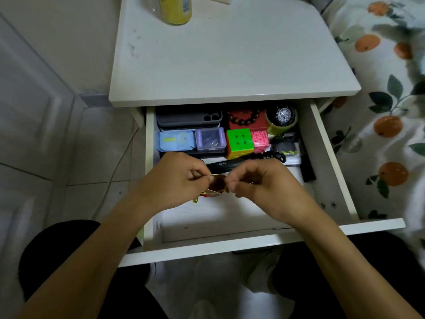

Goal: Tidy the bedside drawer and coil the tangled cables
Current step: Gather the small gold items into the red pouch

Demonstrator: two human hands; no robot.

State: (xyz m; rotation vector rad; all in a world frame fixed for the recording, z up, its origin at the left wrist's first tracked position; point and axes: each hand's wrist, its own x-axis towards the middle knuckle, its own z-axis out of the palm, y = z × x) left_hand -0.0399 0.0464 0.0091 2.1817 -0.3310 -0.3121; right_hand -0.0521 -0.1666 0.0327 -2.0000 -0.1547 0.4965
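Note:
The white bedside drawer (pixel 259 240) is pulled open below me. Over its front half, my left hand (pixel 177 178) and my right hand (pixel 259 183) both pinch a small gold and dark brown item (pixel 217 183); I cannot tell what it is. Behind my hands lies a black stick-like gadget (pixel 227 164) with a coiled black cable (pixel 269 155) at its end. Along the back sit a grey phone case (pixel 188 118), a blue packet (pixel 176 140), a purple clear box (pixel 210 139), a colour cube (pixel 240 141), a pink box (pixel 259 140), a bead bracelet (pixel 245 118) and a watch (pixel 284 115).
The nightstand top (pixel 230 61) carries a yellow bottle (pixel 176 9) at its far edge. A bed with an orange-print cover (pixel 386 125) lies to the right. A thin cable (pixel 115 171) runs over the tiled floor on the left. My knees are under the drawer front.

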